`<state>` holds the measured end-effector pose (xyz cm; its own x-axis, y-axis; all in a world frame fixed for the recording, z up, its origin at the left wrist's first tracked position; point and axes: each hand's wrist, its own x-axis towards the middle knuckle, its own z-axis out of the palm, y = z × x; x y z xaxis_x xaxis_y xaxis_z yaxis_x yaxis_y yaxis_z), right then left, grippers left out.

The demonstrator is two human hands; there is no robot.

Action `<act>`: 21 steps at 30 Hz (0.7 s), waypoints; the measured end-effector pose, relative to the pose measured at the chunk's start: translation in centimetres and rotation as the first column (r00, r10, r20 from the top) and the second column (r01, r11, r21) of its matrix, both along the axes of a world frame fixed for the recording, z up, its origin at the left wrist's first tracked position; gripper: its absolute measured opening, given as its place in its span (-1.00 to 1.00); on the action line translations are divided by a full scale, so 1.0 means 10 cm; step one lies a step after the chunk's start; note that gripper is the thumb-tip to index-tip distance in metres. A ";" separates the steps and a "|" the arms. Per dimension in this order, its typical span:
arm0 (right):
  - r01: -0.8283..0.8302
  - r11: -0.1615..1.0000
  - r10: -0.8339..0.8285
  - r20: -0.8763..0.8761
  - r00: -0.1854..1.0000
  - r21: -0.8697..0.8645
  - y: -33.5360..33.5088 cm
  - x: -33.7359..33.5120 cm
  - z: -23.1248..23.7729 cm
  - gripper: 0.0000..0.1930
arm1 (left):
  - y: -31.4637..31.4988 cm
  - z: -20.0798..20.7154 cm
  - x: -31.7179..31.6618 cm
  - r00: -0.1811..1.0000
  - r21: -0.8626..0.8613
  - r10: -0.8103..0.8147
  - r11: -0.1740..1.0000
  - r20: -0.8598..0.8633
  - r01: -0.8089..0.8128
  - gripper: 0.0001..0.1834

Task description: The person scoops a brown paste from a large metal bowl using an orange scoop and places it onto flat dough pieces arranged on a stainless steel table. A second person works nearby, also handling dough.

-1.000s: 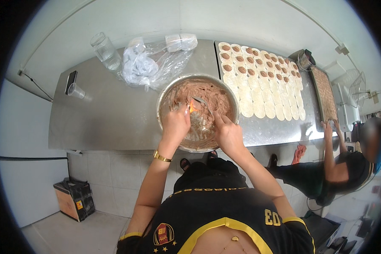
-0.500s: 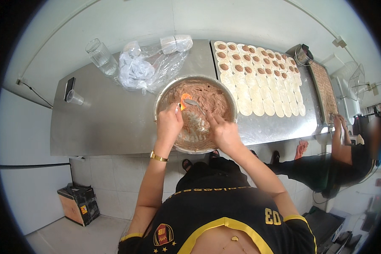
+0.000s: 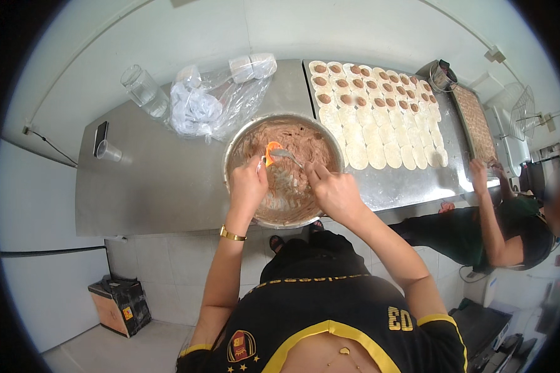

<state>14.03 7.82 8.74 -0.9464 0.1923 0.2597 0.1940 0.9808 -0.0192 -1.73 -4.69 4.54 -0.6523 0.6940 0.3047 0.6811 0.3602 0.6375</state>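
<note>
Over a large metal bowl (image 3: 228, 152) of brown paste (image 3: 308, 142), my left hand (image 3: 249, 186) is closed around an orange spatula (image 3: 271, 148). My right hand (image 3: 337, 194) grips the handle of a metal spoon (image 3: 282, 153), whose bowl lies against or just over the orange blade. How much paste sits between the two is too small to tell. To the right of the bowl, rows of pale, round dough wrappers (image 3: 372, 154) overlap on the steel table (image 3: 149, 199). Those in the far rows carry brown lumps of paste (image 3: 344, 99); the nearer ones are bare.
Left of the bowl lie a clear plastic bag with white contents (image 3: 196, 109), a glass jar (image 3: 144, 90), a plastic cup (image 3: 109, 152) and a phone (image 3: 101, 138). A metal pail (image 3: 442, 79) and a brown-filled tray (image 3: 474, 124) stand far right, near a co-worker's hand (image 3: 479, 174).
My spoon and spatula keep nearly the same place above the bowl. At the right, the co-worker's hands have moved back off the tray's near end. The whole view has shifted slightly.
</note>
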 end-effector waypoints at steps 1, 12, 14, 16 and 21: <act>-0.033 0.999 0.033 0.014 0.999 0.015 0.01 0.01 0.00 -0.70 | -0.02 -0.03 -0.01 1.000 0.024 -0.019 1.000 -0.014 0.019 -0.89; 0.198 0.969 -0.181 0.118 0.976 -0.149 0.15 -0.02 0.17 -0.89 | 0.01 -0.01 0.04 0.980 -0.048 -0.070 0.997 -0.188 0.062 -0.90; 0.244 0.953 -0.221 0.134 0.966 -0.181 0.17 -0.01 0.23 -0.89 | 0.00 -0.01 0.07 0.975 -0.049 -0.074 0.997 -0.208 0.065 -0.90; 0.279 0.938 -0.257 0.130 0.958 -0.203 0.14 0.00 0.29 -0.88 | 0.02 0.02 0.08 0.974 -0.049 -0.090 0.995 -0.206 0.081 -0.90; 0.213 0.867 -0.193 0.091 0.977 -0.451 0.33 0.02 -0.05 -0.83 | 0.03 0.00 0.11 0.960 -0.125 -0.127 0.987 -0.251 0.098 -0.89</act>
